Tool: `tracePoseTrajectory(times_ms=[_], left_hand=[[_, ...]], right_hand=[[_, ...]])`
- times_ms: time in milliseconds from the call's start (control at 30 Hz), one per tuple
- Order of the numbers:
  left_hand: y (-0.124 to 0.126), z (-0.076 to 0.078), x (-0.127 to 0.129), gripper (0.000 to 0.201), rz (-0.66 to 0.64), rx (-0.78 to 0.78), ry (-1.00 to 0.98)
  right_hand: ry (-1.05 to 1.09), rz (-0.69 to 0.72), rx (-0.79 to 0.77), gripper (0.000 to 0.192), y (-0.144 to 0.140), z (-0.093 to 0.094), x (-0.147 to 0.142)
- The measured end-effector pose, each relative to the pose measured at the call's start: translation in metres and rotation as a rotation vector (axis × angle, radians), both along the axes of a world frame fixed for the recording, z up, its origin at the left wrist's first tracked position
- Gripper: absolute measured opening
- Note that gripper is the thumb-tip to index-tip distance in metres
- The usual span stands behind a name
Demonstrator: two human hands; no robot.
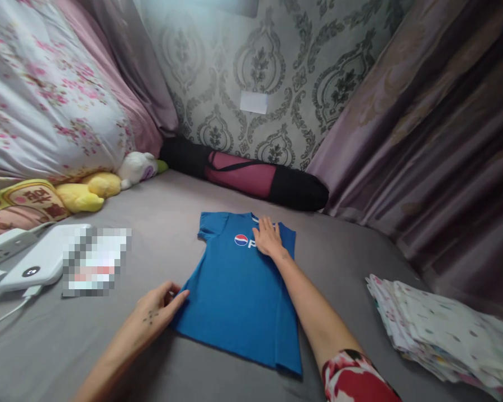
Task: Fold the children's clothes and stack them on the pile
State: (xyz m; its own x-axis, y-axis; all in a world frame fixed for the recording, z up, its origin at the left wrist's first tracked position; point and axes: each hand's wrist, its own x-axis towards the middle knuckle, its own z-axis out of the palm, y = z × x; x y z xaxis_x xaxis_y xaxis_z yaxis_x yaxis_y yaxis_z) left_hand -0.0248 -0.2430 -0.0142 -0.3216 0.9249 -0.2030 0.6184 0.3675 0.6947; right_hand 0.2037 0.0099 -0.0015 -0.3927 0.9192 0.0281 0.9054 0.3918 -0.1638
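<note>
Left hand (pixel 157 312) at hem, blue shirt (pixel 238 290) collar pointing away

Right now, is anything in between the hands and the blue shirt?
No, nothing is. The right hand lies flat on the blue shirt near its collar, and the left hand touches the shirt's bottom left corner. The shirt lies spread on the grey bed.
</note>
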Motion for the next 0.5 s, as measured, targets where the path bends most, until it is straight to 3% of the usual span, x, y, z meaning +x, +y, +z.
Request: tracePoseTrajectory(times_ms=[100,300,400,500], left_hand=[[-0.001,0.002,0.001,0.054,0.001,0.008,-0.031],[-0.005,0.017,0.005,0.053,-0.017,-0.012,-0.099],[-0.005,0.025,0.005,0.051,-0.02,-0.038,-0.112],[-0.005,0.027,0.004,0.048,-0.034,-0.036,-0.126]], right_hand=[[0.008,0.162,-0.017,0.065,0.002,-0.002,-0.029],[-0.029,0.056,-0.144,0.067,0.019,-0.009,-0.049],[-0.053,0.045,-0.062,0.058,0.02,0.004,-0.058],[0.02,0.083,0.04,0.045,0.011,0.024,-0.085]])
